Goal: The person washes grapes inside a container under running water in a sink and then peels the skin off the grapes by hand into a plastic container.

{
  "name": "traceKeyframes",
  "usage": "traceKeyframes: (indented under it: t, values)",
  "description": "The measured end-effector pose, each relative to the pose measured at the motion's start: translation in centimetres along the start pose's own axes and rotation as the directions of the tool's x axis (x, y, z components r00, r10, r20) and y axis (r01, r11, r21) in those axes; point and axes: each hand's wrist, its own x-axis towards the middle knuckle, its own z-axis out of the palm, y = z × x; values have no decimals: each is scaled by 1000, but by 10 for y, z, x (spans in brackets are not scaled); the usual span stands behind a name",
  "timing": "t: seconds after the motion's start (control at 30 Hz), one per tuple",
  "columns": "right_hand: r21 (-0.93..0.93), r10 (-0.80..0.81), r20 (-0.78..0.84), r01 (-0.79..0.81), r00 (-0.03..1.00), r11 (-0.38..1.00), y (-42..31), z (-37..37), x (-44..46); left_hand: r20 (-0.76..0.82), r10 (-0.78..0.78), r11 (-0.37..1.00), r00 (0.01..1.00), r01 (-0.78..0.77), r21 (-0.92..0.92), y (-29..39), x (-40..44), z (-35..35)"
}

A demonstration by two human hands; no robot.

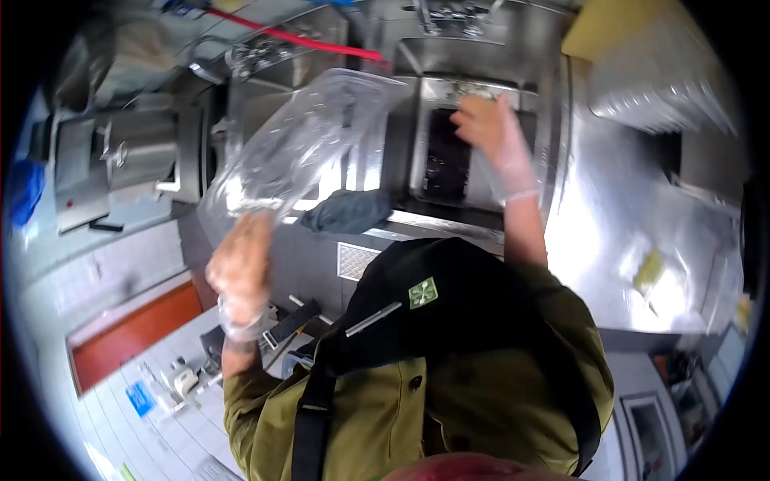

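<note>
My left hand (241, 256), in a thin clear glove, is closed on the lower end of a large clear plastic bag (305, 128). The bag stretches up and to the right over the sink edge. My right hand (491, 132), also in a clear glove, hovers above a sink basin (521, 100). Its fingers are slightly bent and apart, with nothing visible in them. Beneath it, a rectangular container with very dark contents (446, 156) sits in the basin. Small pale-green bits (473, 88) lie at its far end. A dark grey cloth (346, 212) lies on the sink's front edge.
A red hose (297, 38) runs across the back left, near metal taps (457, 16). On the right, a stack in clear plastic (658, 80) stands on the steel counter (593, 208), with a yellow-green item (648, 271) nearer me. An orange-red mat (136, 333) lies at lower left.
</note>
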Motion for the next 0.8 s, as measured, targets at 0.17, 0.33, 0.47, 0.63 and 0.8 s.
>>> traceKeyframes:
  t: [0.17, 0.33, 0.47, 0.63, 0.8]
  values:
    - [298, 120, -221, -50, 968, 953, 38, 62, -56, -119, 289, 902, 950, -311, -298, 78, 41, 140]
    - [-71, 41, -570, -99, 821, 993, 95, -52, -4, 159, 327, 734, 931, -144, -664, 167, 50, 249]
    - [-454, -10, -527, -272, 850, 848, 158, -140, 39, 503, -190, 631, 843, 497, -595, 166, 71, 369]
    - [-838, -141, -534, -544, 834, -45, 182, -130, 48, 842, -461, 499, 280, 867, -15, 192, 12, 515]
    - [-759, -36, -644, -645, 764, -90, 194, -140, 55, 862, -420, 337, 285, 930, -143, 196, -38, 571]
